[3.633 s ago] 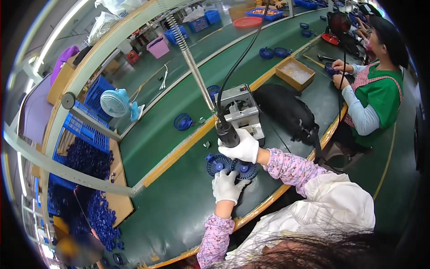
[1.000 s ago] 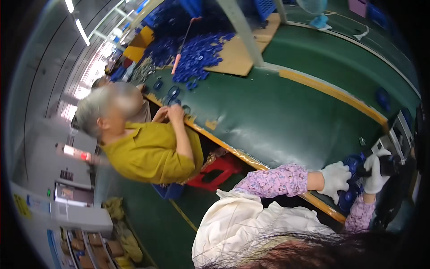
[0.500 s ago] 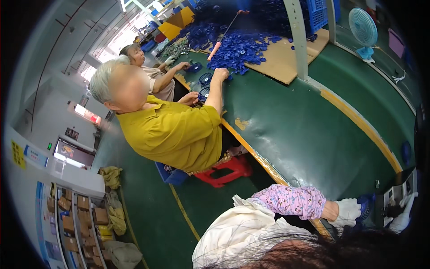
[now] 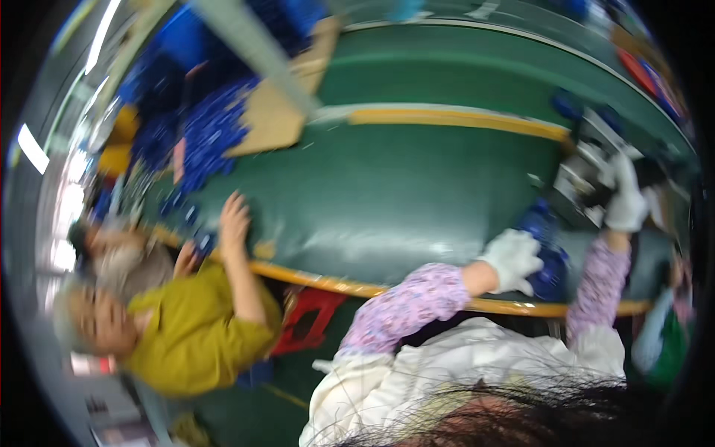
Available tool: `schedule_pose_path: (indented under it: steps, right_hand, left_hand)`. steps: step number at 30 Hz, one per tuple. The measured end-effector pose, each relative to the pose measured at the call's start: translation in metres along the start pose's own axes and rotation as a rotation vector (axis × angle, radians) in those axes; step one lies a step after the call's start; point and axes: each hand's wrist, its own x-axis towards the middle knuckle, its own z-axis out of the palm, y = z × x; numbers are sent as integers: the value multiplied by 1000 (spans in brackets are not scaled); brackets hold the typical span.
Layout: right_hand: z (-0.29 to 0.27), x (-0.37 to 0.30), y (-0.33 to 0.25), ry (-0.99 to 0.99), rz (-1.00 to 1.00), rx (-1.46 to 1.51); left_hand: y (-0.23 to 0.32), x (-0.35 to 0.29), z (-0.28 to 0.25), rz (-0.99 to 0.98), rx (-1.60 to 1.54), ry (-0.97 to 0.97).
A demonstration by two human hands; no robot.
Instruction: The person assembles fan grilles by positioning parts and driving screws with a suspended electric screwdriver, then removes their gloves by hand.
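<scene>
My left hand, in a white glove, is over the near side of the green table. Its fingers look apart, though motion softens them. Just right of the fingertips are blue plastic parts, too smeared to tell their exact shape; whether I touch them is unclear. Further right, my right hand, gloved in white too, reaches to a grey and black device. Blur hides how its fingers are set and whether they hold anything. Patterned pink sleeves cover both forearms.
A co-worker in a mustard shirt sits at the left, another person beyond. Blue parts are heaped beside cardboard at the far left. A red stool stands under the table's edge. Someone in green is at far right.
My view has swung right, so the co-workers and blue heap appear further left. My right hand and the device show more fully. My left hand, earlier at a dark blue part, appears apart from it.
</scene>
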Motion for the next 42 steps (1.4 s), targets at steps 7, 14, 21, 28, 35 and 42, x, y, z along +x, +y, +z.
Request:
schedule_pose_path:
  steps: [7, 14, 21, 28, 35, 42]
  right_hand:
    - [14, -24, -102, -53, 200, 478]
    - [38, -64, -112, -246, 281, 601]
    - [61, -76, -93, -324, 208, 485]
    - [58, -75, -91, -474, 179, 392]
    - [55, -61, -89, -494, 379, 565]
    - [5, -42, -78, -496, 306, 1047]
  left_hand:
    - [13, 14, -2, -29, 18, -87]
    - [18, 9, -1, -48, 43, -137]
    - [13, 5, 4, 8, 27, -9]
    - [14, 7, 0, -25, 16, -45]
    - [4, 9, -11, 94, 34, -39]
    - [-76, -8, -40, -36, 166, 210]
